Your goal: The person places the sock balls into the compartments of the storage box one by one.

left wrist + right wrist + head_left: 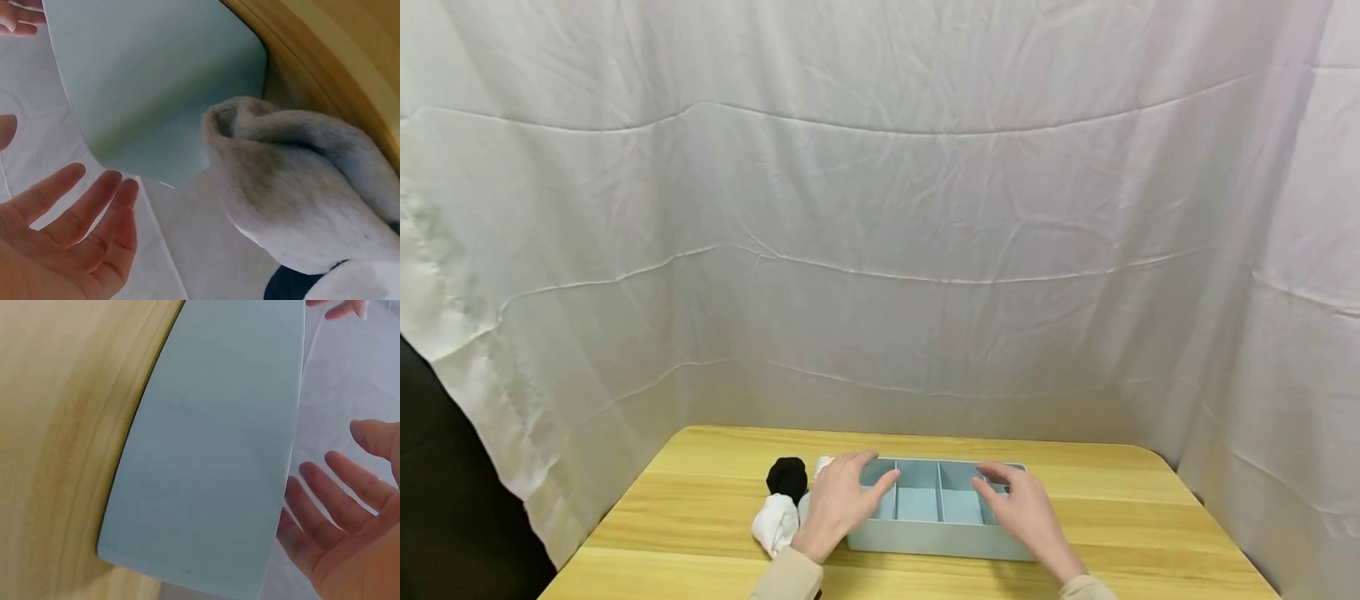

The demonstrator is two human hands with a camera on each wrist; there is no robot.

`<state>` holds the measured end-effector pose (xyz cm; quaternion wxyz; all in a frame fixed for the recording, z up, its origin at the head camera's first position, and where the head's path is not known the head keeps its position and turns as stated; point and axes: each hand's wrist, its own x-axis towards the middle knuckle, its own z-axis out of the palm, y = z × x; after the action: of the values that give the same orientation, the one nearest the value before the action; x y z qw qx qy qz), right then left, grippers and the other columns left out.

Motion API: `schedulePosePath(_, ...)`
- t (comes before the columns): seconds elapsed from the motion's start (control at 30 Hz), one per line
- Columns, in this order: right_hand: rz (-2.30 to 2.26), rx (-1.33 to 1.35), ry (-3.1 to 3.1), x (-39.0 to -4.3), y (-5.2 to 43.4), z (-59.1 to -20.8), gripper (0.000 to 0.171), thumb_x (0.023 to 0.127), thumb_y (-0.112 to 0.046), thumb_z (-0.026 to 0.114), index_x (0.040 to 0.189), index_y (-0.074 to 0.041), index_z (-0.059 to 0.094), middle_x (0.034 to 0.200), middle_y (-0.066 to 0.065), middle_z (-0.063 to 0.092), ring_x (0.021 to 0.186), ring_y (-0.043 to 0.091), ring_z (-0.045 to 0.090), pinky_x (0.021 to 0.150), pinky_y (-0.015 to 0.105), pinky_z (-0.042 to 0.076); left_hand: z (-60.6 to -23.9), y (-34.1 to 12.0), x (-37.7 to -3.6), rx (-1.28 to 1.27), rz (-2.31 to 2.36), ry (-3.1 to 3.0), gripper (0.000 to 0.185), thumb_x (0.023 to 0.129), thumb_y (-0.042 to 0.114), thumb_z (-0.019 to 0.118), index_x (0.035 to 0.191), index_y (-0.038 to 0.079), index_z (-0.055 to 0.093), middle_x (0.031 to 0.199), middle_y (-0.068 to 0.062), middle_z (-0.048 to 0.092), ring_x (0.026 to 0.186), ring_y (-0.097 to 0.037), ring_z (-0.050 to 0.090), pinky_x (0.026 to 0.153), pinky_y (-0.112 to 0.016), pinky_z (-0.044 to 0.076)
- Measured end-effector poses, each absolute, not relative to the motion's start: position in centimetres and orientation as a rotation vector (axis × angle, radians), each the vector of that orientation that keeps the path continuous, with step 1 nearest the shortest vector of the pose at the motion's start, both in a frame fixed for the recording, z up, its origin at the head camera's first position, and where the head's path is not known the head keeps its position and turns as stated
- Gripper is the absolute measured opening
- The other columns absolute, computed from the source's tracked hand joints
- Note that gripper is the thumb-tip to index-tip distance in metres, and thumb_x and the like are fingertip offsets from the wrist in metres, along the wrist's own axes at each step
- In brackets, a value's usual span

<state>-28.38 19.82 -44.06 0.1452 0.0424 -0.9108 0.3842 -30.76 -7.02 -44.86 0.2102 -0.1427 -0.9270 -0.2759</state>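
A light blue divided box (940, 540) sits on the table, its row of compartments facing up. My left hand (842, 500) hovers over the box's left end with fingers spread and nothing in them. Over the right end is my right hand (1021, 508), its fingers loosely bent and holding nothing. In the right wrist view the fingertips of the right hand (350, 525) lie right at the box's rim. Left of the box lie a white rolled sock (775, 525) and a black one (787, 477). The left wrist view shows a greyish-white sock (300, 169) close beside the box's wall (156, 81).
Another white bundle (823, 463) peeks out behind the left hand, mostly hidden. The wooden table (1150, 517) has rounded far corners. Pale curtains (925, 333) hang behind it and on both sides. Something dark (445, 500) stands at the far left.
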Motion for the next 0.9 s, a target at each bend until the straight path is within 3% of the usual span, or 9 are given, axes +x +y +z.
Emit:
schedulePosePath(0.13,1.259,0.057,-2.567,-28.6,20.3,-44.2,0.031,0.090,-0.023,0.072,0.118,-0.008,0.071,0.111,0.006,0.072,0.103,0.022,0.066,0.086,0.034,0.055,-44.8,-7.7,-30.9,-0.375,-0.859,-2.561,0.057,0.086,0.065,0.061,0.116,0.018,0.071,0.107,-0.004,0.073,0.090,-0.019,0.069,0.072,-0.036,0.055)
schedulePosePath(0.27,1.289,0.014,-2.540,-28.5,21.2,-44.5,0.031,0.089,-0.023,0.073,0.117,-0.010,0.071,0.109,0.004,0.072,0.103,0.020,0.065,0.080,0.024,0.052,-44.9,-8.3,-31.0,-0.335,-0.926,-2.551,0.049,0.085,0.063,0.065,0.110,0.021,0.072,0.095,-0.002,0.074,0.072,-0.008,0.063,0.057,-0.025,0.048)
schedulePosePath(0.43,1.268,-0.019,-2.524,-28.3,22.5,-44.9,0.035,0.089,-0.021,0.073,0.122,-0.010,0.069,0.125,0.012,0.067,0.119,0.030,0.059,0.093,0.037,0.052,-45.2,-9.5,-31.2,-0.343,-1.024,-2.528,0.040,0.086,0.054,0.069,0.107,0.020,0.073,0.099,-0.003,0.073,0.079,-0.013,0.063,0.063,-0.024,0.047)
schedulePosePath(0.6,1.344,0.019,-2.585,-28.1,24.3,-45.2,0.052,0.091,-0.026,0.071,0.137,-0.006,0.056,0.146,0.022,0.048,0.136,0.043,0.041,0.107,0.053,0.041,-45.4,-10.9,-31.3,-0.398,-1.163,-2.478,0.036,0.086,0.038,0.074,0.111,0.012,0.073,0.104,-0.008,0.072,0.086,-0.022,0.065,0.068,-0.024,0.049)
schedulePosePath(0.77,1.489,0.113,-2.648,-28.2,25.6,-45.5,0.068,0.091,-0.022,0.071,0.147,0.000,0.039,0.156,0.026,0.028,0.145,0.045,0.023,0.112,0.056,0.033,-46.0,-12.5,-31.1,-0.373,-1.222,-2.462,0.033,0.086,0.030,0.076,0.112,0.011,0.072,0.104,-0.008,0.072,0.088,-0.020,0.065,0.068,-0.022,0.049)
schedulePosePath(0.9,1.568,0.113,-2.677,-28.1,26.3,-45.9,0.077,0.090,-0.022,0.072,0.150,0.001,0.031,0.158,0.028,0.021,0.144,0.047,0.023,0.111,0.055,0.034,-46.4,-14.1,-31.1,-0.351,-1.225,-2.441,0.029,0.083,0.022,0.080,0.108,0.010,0.073,0.101,-0.008,0.073,0.083,-0.017,0.066,0.068,-0.023,0.052)
